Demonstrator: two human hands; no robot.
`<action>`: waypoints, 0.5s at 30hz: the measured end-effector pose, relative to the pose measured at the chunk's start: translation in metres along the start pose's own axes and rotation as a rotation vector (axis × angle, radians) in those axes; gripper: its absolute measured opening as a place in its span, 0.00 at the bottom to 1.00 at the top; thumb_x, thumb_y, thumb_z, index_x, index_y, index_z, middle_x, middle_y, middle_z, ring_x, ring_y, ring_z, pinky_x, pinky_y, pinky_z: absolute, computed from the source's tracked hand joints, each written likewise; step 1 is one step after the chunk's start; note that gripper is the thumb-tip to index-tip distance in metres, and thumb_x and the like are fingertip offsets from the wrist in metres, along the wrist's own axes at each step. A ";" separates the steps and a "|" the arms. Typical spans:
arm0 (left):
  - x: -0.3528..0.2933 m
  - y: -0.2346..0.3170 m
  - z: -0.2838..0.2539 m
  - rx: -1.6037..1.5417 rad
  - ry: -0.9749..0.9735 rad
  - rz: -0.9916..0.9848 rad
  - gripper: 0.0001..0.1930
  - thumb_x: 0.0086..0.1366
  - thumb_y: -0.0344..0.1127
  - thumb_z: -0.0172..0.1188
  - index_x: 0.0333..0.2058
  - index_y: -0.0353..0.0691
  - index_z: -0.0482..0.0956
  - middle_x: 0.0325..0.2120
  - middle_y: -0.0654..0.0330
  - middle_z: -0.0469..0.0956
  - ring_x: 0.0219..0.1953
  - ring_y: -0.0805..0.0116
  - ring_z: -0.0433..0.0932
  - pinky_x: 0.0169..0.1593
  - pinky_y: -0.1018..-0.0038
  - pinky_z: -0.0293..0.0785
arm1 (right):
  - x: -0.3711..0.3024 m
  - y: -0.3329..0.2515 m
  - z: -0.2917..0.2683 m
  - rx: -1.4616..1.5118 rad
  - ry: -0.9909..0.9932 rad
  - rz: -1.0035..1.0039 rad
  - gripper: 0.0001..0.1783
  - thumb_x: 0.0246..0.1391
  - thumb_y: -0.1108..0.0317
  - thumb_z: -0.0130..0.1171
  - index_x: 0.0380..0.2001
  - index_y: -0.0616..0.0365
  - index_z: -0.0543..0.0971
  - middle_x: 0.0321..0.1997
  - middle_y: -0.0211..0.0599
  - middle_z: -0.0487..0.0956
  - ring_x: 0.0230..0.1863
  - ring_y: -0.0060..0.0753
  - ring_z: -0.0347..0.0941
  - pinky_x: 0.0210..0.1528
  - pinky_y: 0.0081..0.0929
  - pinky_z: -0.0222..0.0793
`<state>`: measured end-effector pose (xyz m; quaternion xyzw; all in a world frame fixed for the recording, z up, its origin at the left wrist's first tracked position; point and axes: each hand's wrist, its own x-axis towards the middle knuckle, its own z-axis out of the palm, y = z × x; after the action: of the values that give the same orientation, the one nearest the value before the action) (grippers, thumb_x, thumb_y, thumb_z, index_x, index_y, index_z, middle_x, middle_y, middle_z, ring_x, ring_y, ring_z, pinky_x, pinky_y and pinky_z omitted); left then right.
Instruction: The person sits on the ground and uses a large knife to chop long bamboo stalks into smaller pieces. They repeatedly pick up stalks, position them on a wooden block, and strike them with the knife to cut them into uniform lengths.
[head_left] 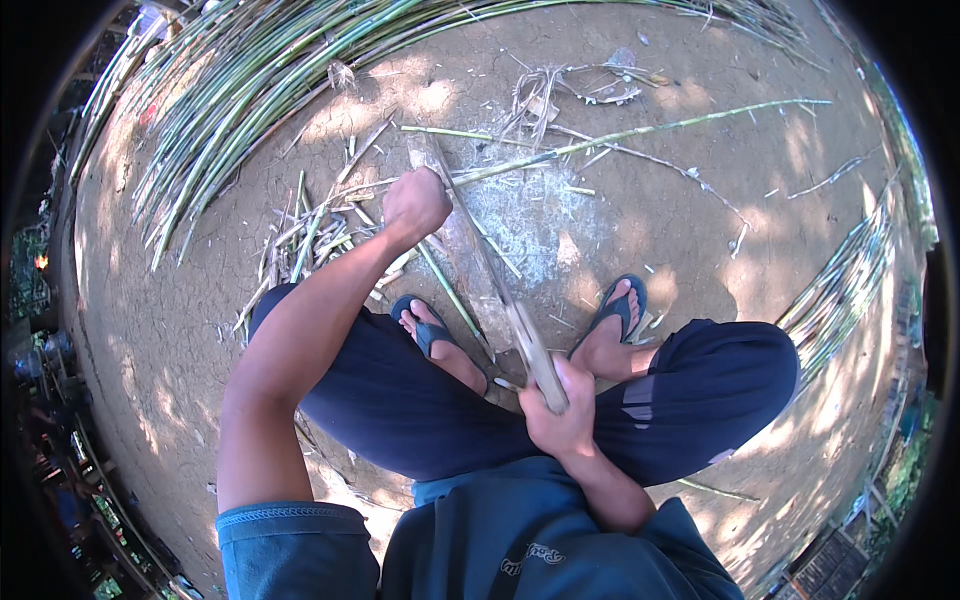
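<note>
My right hand is wrapped round the pale wooden handle of a machete. Its long narrow blade points away from me, up and to the left, over a worn wooden plank lying on the ground between my feet. My left hand is closed at the plank's far part, beside the blade, on a long green stalk. That stalk stretches off to the right, and the fist hides its near end. Short cut stalk pieces lie heaped left of the plank.
A big pile of long green stalks covers the far left ground. Another bundle lies at the right. Dry fibrous scraps and a thin twig lie beyond the plank. My sandalled feet flank it closely.
</note>
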<state>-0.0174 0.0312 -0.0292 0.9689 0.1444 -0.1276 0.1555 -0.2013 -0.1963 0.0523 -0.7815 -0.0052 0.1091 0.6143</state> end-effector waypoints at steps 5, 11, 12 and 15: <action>-0.005 0.003 0.008 -0.009 -0.039 0.054 0.11 0.54 0.30 0.55 0.30 0.28 0.82 0.28 0.35 0.79 0.35 0.41 0.82 0.42 0.55 0.78 | 0.006 0.001 -0.002 0.067 0.050 -0.046 0.01 0.42 0.76 0.52 0.22 0.62 0.71 0.16 0.29 0.68 0.18 0.20 0.64 0.23 0.22 0.60; 0.000 0.003 -0.001 -0.009 -0.017 0.062 0.11 0.53 0.29 0.55 0.30 0.29 0.83 0.27 0.35 0.79 0.34 0.40 0.81 0.41 0.55 0.78 | 0.012 0.002 0.001 -0.007 0.027 -0.057 0.03 0.43 0.75 0.54 0.23 0.63 0.72 0.16 0.34 0.70 0.18 0.24 0.67 0.23 0.25 0.62; 0.000 0.003 -0.001 0.007 -0.019 0.019 0.11 0.54 0.28 0.57 0.34 0.29 0.83 0.33 0.37 0.80 0.40 0.43 0.81 0.44 0.58 0.78 | 0.006 0.003 -0.004 -0.023 0.002 -0.042 0.04 0.43 0.75 0.55 0.24 0.64 0.72 0.17 0.39 0.71 0.18 0.28 0.70 0.23 0.27 0.63; -0.004 0.005 -0.001 0.011 -0.070 0.016 0.11 0.54 0.28 0.57 0.34 0.29 0.83 0.33 0.37 0.80 0.39 0.43 0.82 0.44 0.58 0.79 | 0.004 0.005 -0.006 -0.024 -0.041 -0.019 0.05 0.44 0.74 0.57 0.25 0.64 0.73 0.17 0.44 0.73 0.19 0.31 0.74 0.23 0.29 0.66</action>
<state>-0.0189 0.0260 -0.0257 0.9657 0.1305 -0.1611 0.1561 -0.1972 -0.2031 0.0488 -0.7862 -0.0265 0.1190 0.6058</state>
